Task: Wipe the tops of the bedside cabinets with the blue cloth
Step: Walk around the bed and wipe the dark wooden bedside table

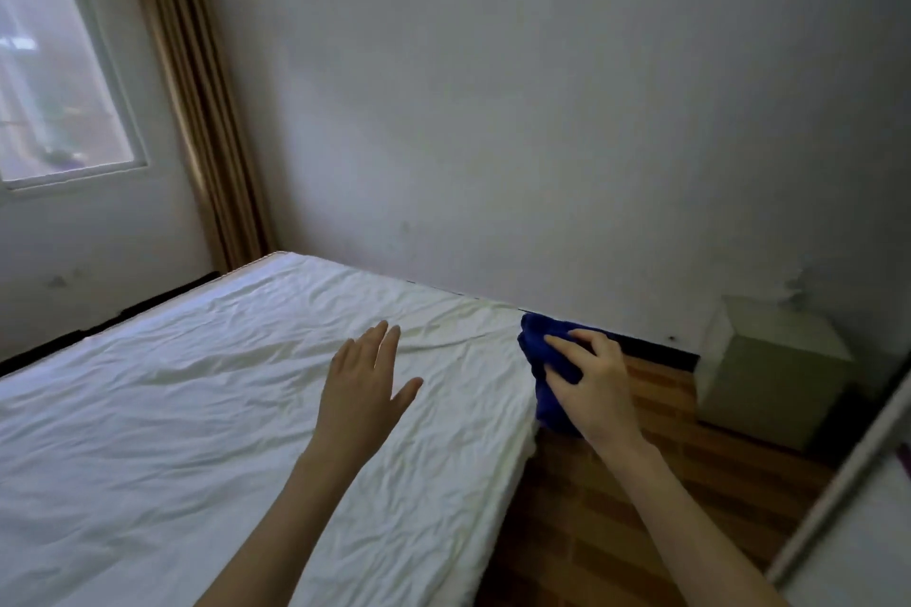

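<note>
The right hand (pixel 596 389) grips the blue cloth (pixel 542 350), fingers curled over the bunched fabric and the thumb tucked in below. The cloth sits at the far right corner of the bed (pixel 197 409), close to the wall (pixel 493 113), with part of it hanging down beside the mattress edge. Whether it touches the sheet cannot be told.

The left hand (pixel 362 389) is spread flat with straight fingers, low over the crumpled white sheet (pixel 443 483) and holding nothing. It is unclear whether the palm rests on the sheet.

One bedside cabinet (pixel 769 375) shows – pale, box-shaped, standing against the wall to the right of the bed, well apart from the cloth. A strip of wood-patterned floor (pixel 616 532) lies between the bed and the cabinet, and a dark skirting strip (pixel 655 350) runs along the wall behind it.

At the right edge a pale slanted frame (pixel 838 473) cuts across the floor – what it belongs to cannot be told. On the left are a window (pixel 54 79) and a tan curtain (pixel 197 113) hanging down into the corner behind the bed.
</note>
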